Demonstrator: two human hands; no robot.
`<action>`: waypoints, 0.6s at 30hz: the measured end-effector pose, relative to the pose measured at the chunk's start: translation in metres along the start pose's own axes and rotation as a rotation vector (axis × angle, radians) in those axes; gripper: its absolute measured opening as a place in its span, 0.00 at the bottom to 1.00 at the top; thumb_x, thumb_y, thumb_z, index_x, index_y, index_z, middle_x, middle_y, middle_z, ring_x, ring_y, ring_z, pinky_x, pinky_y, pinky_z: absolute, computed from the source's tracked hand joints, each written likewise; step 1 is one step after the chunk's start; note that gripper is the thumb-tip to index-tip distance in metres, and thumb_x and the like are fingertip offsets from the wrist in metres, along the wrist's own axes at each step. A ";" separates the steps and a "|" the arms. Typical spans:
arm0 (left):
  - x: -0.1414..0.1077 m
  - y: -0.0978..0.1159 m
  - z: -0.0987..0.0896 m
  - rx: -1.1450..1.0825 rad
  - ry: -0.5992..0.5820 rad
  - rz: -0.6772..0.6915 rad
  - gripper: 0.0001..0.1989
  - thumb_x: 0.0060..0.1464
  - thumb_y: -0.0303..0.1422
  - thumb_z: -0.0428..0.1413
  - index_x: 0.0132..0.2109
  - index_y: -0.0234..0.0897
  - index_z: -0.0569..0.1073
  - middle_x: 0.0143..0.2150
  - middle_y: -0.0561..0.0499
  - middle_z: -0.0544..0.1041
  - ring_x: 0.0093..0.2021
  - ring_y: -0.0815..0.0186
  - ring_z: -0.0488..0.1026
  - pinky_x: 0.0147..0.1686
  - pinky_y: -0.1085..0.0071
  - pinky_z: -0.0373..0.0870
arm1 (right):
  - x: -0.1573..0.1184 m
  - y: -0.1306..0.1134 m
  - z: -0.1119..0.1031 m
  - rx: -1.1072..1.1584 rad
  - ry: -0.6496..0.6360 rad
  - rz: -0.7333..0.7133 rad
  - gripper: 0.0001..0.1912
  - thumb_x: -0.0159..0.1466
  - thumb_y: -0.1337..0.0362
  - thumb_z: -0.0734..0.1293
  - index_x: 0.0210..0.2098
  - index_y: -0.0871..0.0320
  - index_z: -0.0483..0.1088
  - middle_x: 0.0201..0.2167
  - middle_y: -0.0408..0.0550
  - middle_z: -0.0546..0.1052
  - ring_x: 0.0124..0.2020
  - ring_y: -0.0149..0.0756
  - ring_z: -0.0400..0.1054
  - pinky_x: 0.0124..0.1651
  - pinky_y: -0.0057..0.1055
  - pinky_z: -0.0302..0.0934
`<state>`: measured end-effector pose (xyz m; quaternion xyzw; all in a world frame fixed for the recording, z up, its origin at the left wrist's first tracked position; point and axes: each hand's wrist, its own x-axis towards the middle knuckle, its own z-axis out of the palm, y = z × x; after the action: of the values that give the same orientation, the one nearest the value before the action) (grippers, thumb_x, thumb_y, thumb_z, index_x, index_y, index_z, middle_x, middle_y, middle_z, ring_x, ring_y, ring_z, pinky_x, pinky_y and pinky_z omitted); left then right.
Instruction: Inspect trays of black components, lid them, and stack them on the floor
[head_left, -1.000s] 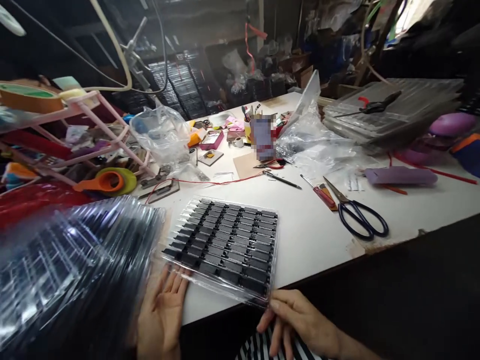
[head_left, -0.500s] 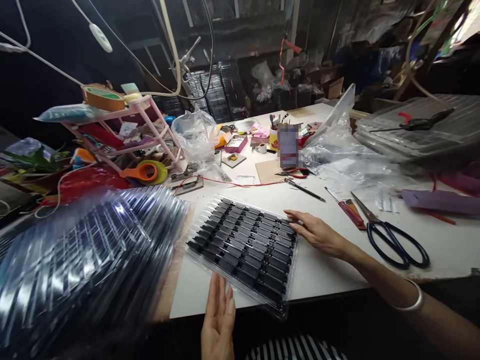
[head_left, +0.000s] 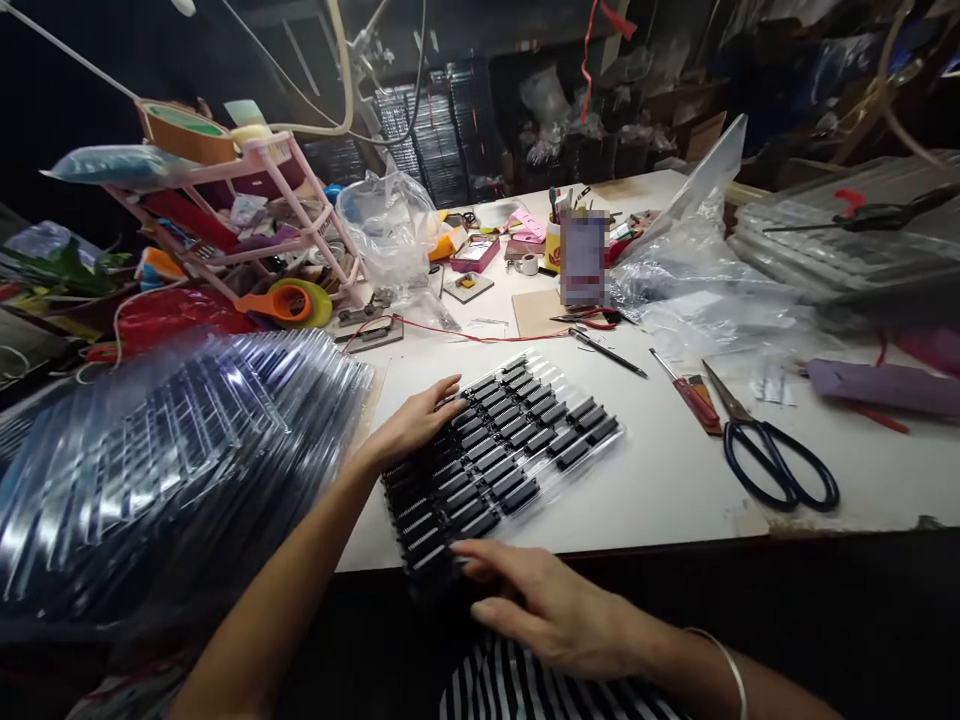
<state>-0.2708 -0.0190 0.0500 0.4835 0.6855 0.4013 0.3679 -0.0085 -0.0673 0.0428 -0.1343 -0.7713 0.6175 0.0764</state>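
A clear plastic tray (head_left: 541, 464) holds rows of black, many-pinned chips (head_left: 491, 457). It lies at a slant on the table's front edge, its near corner in dark shadow. Bare slots show on its right side. My left hand (head_left: 416, 425) reaches over to the tray's far left edge, with thumb and fingers closed on the rim. At the near edge is my right hand (head_left: 544, 610), thumb and forefinger apart. Its forefinger tip is at the tray's corner; whether it touches I cannot tell.
Stacked clear trays (head_left: 172, 470) fill the left side. Large scissors (head_left: 772, 450), a red-handled screwdriver (head_left: 694, 400) and a pen (head_left: 607, 352) lie to the right. Behind stand a pink rack (head_left: 300, 200) and crumpled plastic bags (head_left: 690, 270).
The tray has turned on the table, so its bare slots now face right. My left hand has moved up to the far left edge; my right hand has come down to the near edge.
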 end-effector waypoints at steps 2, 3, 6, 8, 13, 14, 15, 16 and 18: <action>0.008 0.007 0.004 0.020 -0.013 0.052 0.29 0.48 0.39 0.61 0.57 0.36 0.69 0.55 0.38 0.73 0.57 0.51 0.68 0.59 0.54 0.55 | -0.001 -0.001 0.005 0.003 0.021 -0.100 0.24 0.65 0.60 0.63 0.60 0.57 0.62 0.54 0.53 0.71 0.51 0.38 0.68 0.55 0.33 0.62; 0.006 0.010 0.004 0.030 0.001 0.081 0.29 0.49 0.39 0.60 0.59 0.36 0.68 0.58 0.39 0.71 0.59 0.52 0.65 0.61 0.55 0.53 | -0.005 -0.002 0.003 0.009 0.050 -0.142 0.22 0.65 0.61 0.63 0.58 0.57 0.64 0.53 0.53 0.72 0.51 0.38 0.68 0.55 0.33 0.62; -0.022 0.007 -0.005 0.010 0.159 0.154 0.27 0.55 0.40 0.56 0.61 0.39 0.65 0.64 0.44 0.63 0.65 0.57 0.56 0.64 0.61 0.45 | -0.024 0.002 -0.023 0.038 0.304 -0.149 0.16 0.67 0.62 0.60 0.54 0.54 0.67 0.48 0.49 0.75 0.49 0.36 0.69 0.54 0.32 0.63; -0.050 -0.004 -0.011 -0.130 0.380 0.125 0.25 0.55 0.39 0.56 0.59 0.40 0.67 0.61 0.44 0.68 0.63 0.58 0.60 0.63 0.62 0.49 | -0.036 0.010 -0.049 0.009 0.570 -0.081 0.15 0.68 0.62 0.58 0.53 0.51 0.68 0.50 0.48 0.74 0.52 0.37 0.67 0.57 0.35 0.61; -0.105 -0.037 -0.003 -0.591 0.751 -0.107 0.18 0.53 0.37 0.59 0.51 0.38 0.71 0.48 0.43 0.76 0.52 0.57 0.72 0.58 0.56 0.61 | -0.032 0.044 -0.094 -0.271 0.892 0.050 0.21 0.68 0.56 0.58 0.59 0.52 0.62 0.61 0.50 0.64 0.63 0.42 0.55 0.66 0.45 0.48; -0.110 -0.041 0.002 -0.635 0.752 -0.112 0.18 0.53 0.37 0.59 0.50 0.39 0.71 0.47 0.44 0.76 0.52 0.57 0.72 0.58 0.56 0.61 | -0.027 0.050 -0.094 -0.316 0.885 0.073 0.23 0.68 0.55 0.58 0.61 0.53 0.60 0.63 0.51 0.61 0.65 0.43 0.53 0.66 0.47 0.46; -0.113 -0.043 0.006 -0.665 0.746 -0.105 0.18 0.53 0.37 0.59 0.51 0.39 0.70 0.46 0.44 0.77 0.52 0.57 0.72 0.58 0.56 0.61 | -0.022 0.055 -0.092 -0.359 0.869 0.092 0.25 0.68 0.54 0.58 0.62 0.53 0.58 0.65 0.52 0.58 0.66 0.44 0.49 0.67 0.49 0.45; -0.114 -0.044 0.010 -0.685 0.737 -0.092 0.18 0.53 0.36 0.59 0.51 0.39 0.69 0.46 0.44 0.77 0.53 0.58 0.72 0.59 0.57 0.60 | -0.018 0.058 -0.087 -0.400 0.855 0.103 0.27 0.67 0.53 0.58 0.64 0.54 0.56 0.66 0.53 0.56 0.67 0.45 0.46 0.67 0.51 0.43; -0.110 -0.044 0.014 -0.708 0.714 -0.065 0.20 0.54 0.35 0.58 0.54 0.40 0.67 0.46 0.44 0.78 0.54 0.59 0.71 0.59 0.58 0.59 | -0.014 0.059 -0.075 -0.462 0.829 0.108 0.31 0.66 0.52 0.59 0.66 0.54 0.52 0.67 0.53 0.53 0.68 0.47 0.42 0.67 0.53 0.40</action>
<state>-0.2457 -0.1306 0.0168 0.1401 0.6051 0.7379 0.2641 0.0325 0.0106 0.0029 -0.4227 -0.7847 0.3274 0.3137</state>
